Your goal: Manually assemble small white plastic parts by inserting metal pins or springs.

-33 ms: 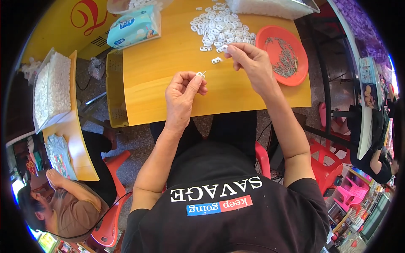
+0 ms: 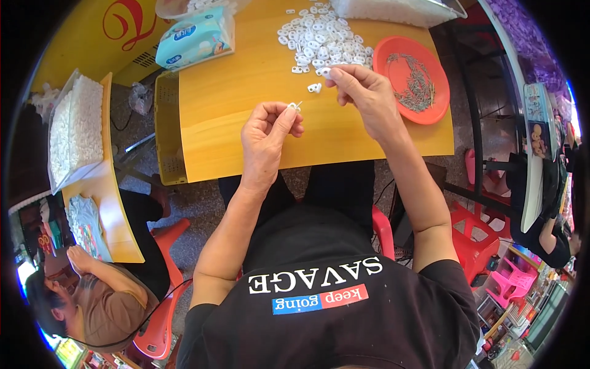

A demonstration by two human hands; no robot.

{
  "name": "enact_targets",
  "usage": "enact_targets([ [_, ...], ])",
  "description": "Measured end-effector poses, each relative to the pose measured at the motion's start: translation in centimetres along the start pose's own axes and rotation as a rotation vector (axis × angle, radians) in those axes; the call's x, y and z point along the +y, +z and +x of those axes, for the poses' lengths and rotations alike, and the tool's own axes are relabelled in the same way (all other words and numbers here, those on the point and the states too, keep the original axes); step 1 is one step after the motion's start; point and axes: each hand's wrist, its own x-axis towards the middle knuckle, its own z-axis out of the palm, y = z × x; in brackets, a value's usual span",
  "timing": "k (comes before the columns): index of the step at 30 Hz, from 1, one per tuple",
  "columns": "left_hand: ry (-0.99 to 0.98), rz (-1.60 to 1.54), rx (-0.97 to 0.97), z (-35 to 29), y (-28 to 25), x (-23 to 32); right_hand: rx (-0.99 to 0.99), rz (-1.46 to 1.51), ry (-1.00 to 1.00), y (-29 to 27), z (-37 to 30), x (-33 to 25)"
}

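Note:
My left hand [image 2: 265, 136], over the front part of the yellow table [image 2: 230, 123], pinches a small white plastic piece [image 2: 293, 107]. A thin pin-like bit [image 2: 299, 103] sticks up from that piece. Farther forward and to the right, thumb and fingers of my right hand [image 2: 372, 98] close on a white piece with holes [image 2: 326, 72], partly hidden by the fingertips. Just below it a loose white piece [image 2: 314, 88] lies on the table. Beyond spreads a heap of white two-holed pieces [image 2: 316, 42]. A red plate [image 2: 410, 50] of small grey metal pins [image 2: 415, 86] sits beside my right wrist.
A blue tissue pack [image 2: 193, 40] stands at the far left, near a clear tub [image 2: 169, 9]. A white tray [image 2: 399, 9] is at the back right. To the left, another person [image 2: 117, 301] sits at a side table holding a bin of white pieces [image 2: 77, 132].
Hardly anything differs. My right hand has shifted very slightly toward me, and the pin-like bit at my left fingertips stands at a slightly different angle.

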Motion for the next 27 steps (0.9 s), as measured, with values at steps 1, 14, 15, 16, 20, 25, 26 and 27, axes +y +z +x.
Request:
enact_targets([
  [1, 0.011, -0.004, -0.021, 0.1, 0.4, 0.3, -0.042, 0.196, 0.092, 0.3, -0.6, -0.1],
  [14, 0.028, -0.027, -0.035, 0.2, 1.8, 1.3, -0.085, 0.316, 0.131, 2.3, -2.8, -0.3],
  [15, 0.027, -0.026, -0.032, 0.2, 1.8, 1.3, -0.086, 0.317, 0.132, 2.3, -2.8, -0.2],
  [16, 0.025, -0.024, -0.031, 0.2, 1.8, 1.3, -0.090, 0.350, 0.144, 2.3, -2.8, -0.1],
  [20, 0.026, -0.023, -0.035, 0.2, 1.7, 1.4, -0.086, 0.399, 0.186, 2.5, -3.0, -0.1],
  [25, 0.025, -0.026, -0.022, 0.3, 1.7, 1.4, -0.089, 0.425, 0.181, 2.3, -3.0, 0.0],
  [26, 0.024, -0.026, -0.022, 0.2, 1.6, 1.4, -0.084, 0.430, 0.180, 2.3, -3.0, 0.0],
  [27, 0.024, -0.020, -0.021, 0.2, 1.5, 1.3, -0.084, 0.430, 0.180, 2.3, -3.0, -0.1],
])
